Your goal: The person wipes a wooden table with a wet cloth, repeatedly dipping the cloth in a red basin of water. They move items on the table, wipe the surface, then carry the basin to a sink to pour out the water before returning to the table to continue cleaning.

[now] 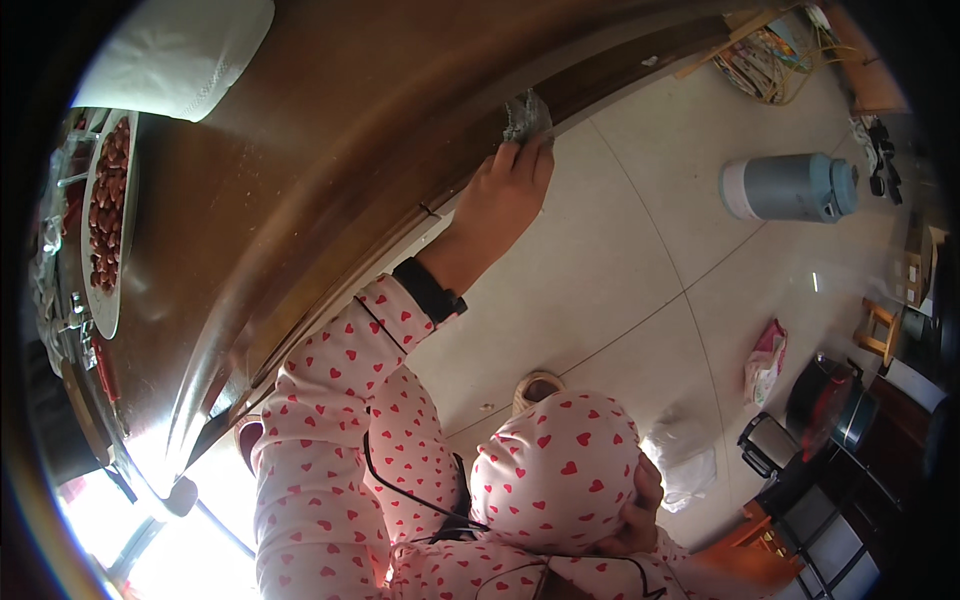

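Note:
My left hand [510, 184], with a black band at the wrist, reaches to the wooden table's lower side edge. Its fingers pinch a crumpled, greyish, see-through wad [528, 116], perhaps plastic film or thin cloth, against the dark wood [592, 79]. My right hand [643, 495] lies against the far side of my bent knee, which is covered in pink fabric with red hearts. Part of that hand is hidden behind the knee, so whether it holds anything does not show.
An oval plate [129, 225] of reddish nuts or dates and a white cloth-like item [180, 60] are on the wooden table [247, 172]. A grey-blue flask [787, 187], a white plastic bag [679, 457] and a pink packet [765, 364] are on the tiled floor [637, 300].

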Demonstrator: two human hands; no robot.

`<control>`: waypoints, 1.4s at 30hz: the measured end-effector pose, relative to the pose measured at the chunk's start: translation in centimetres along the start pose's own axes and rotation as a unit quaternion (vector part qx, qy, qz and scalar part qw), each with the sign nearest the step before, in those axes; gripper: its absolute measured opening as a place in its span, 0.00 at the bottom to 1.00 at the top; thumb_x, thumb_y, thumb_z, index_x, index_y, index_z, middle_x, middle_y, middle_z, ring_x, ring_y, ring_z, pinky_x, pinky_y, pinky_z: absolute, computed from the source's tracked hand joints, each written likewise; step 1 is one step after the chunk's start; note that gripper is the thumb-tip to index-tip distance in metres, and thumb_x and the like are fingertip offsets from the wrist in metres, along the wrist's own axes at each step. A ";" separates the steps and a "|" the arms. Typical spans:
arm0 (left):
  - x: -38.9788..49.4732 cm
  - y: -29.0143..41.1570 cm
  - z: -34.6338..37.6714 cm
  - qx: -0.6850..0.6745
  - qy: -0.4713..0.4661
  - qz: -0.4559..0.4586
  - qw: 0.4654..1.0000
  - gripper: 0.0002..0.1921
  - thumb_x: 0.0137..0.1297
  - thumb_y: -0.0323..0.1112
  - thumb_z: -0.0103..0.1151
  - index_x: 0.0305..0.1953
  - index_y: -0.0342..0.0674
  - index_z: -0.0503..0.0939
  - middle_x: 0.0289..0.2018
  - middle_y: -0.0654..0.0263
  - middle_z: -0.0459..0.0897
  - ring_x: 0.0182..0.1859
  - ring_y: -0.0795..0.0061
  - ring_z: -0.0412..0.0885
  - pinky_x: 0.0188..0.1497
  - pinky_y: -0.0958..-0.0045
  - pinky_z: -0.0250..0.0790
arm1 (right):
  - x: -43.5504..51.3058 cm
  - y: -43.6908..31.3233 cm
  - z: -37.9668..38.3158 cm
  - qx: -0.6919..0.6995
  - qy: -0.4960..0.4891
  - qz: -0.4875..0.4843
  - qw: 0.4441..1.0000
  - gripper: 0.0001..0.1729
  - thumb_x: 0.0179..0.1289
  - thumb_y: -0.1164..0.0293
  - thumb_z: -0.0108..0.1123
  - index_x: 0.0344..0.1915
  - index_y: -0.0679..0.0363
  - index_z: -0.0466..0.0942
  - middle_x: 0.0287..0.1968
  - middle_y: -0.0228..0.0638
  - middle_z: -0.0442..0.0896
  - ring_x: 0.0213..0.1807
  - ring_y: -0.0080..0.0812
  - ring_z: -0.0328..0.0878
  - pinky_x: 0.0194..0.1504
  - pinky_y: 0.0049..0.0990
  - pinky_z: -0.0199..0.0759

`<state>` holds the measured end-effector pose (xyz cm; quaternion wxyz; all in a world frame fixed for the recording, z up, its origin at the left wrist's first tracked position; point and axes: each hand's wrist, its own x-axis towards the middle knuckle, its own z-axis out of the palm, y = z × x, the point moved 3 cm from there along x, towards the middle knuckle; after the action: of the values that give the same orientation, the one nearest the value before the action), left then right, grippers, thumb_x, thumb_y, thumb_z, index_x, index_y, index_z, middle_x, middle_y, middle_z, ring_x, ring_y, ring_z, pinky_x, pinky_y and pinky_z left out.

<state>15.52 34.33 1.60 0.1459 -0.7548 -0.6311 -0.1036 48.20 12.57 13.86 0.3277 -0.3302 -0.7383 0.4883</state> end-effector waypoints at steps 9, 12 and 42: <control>-2.8 0.3 -1.1 0.068 -0.061 -0.092 0.992 0.16 0.59 0.27 0.60 0.50 0.37 0.76 0.50 0.65 0.82 0.45 0.68 0.78 0.41 0.74 0.82 | 0.3 0.1 0.2 0.003 -0.001 0.007 1.000 0.39 0.61 0.44 0.68 0.67 0.45 0.68 0.76 0.47 0.58 0.76 0.59 0.53 0.72 0.56 0.54; -7.1 -1.4 -3.5 0.078 -0.080 -0.127 0.986 0.18 0.58 0.25 0.60 0.52 0.40 0.75 0.47 0.66 0.82 0.44 0.68 0.78 0.39 0.74 0.82 | 0.9 -0.5 0.3 -0.019 -0.003 0.013 1.000 0.40 0.62 0.43 0.66 0.69 0.45 0.66 0.77 0.47 0.56 0.77 0.60 0.53 0.72 0.56 0.53; -42.7 -10.7 -22.2 0.035 -0.096 -0.391 0.915 0.29 0.53 0.22 0.61 0.61 0.44 0.76 0.43 0.65 0.86 0.54 0.60 0.78 0.48 0.67 0.83 | 5.8 -0.4 0.3 -0.123 -0.020 0.122 0.985 0.46 0.73 0.42 0.41 0.78 0.62 0.49 0.78 0.50 0.53 0.78 0.47 0.52 0.74 0.48 0.51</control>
<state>-2.18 -11.09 8.83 0.0586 -0.4484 -0.8901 -0.0573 44.58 16.97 15.08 0.2084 -0.4455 -0.7532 0.4368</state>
